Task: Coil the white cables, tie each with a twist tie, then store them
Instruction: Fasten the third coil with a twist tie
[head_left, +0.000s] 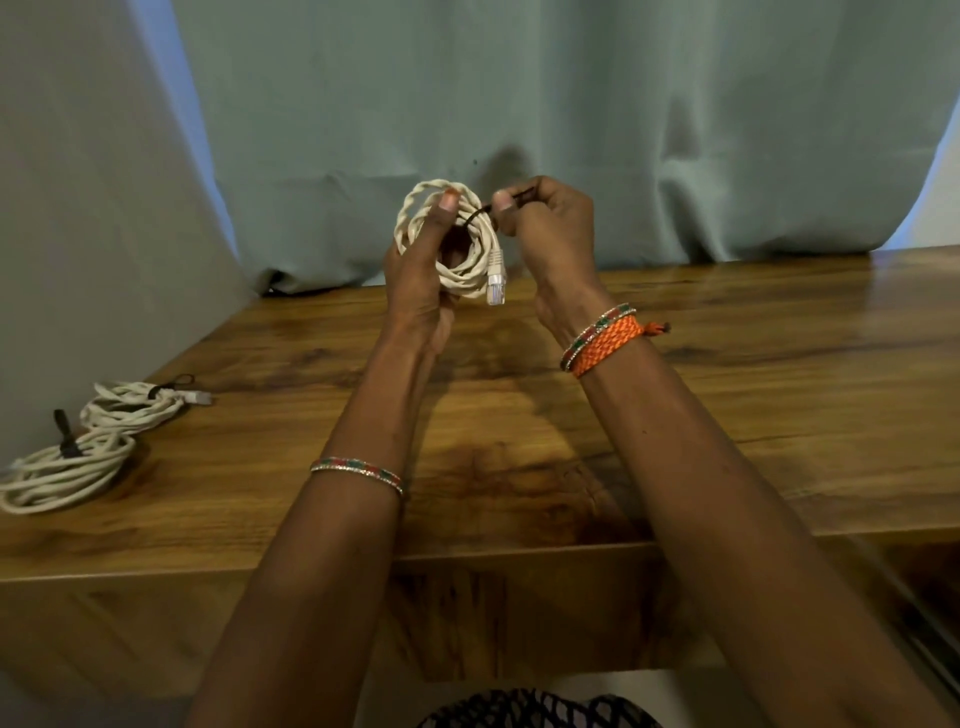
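Note:
I hold a coiled white cable up above the wooden table, its clear plug hanging down on the right side. My left hand grips the coil from the left, thumb pressed on its top. A black twist tie wraps the coil's upper right. My right hand pinches the tie's end between thumb and fingers. Two more coiled white cables lie on the table at the far left, one behind the other, each bound with a black tie.
A grey-green curtain hangs behind the table and rests on its back edge. The table's front edge runs across the lower view, with a wooden front panel below it. Bangles and an orange band circle my wrists.

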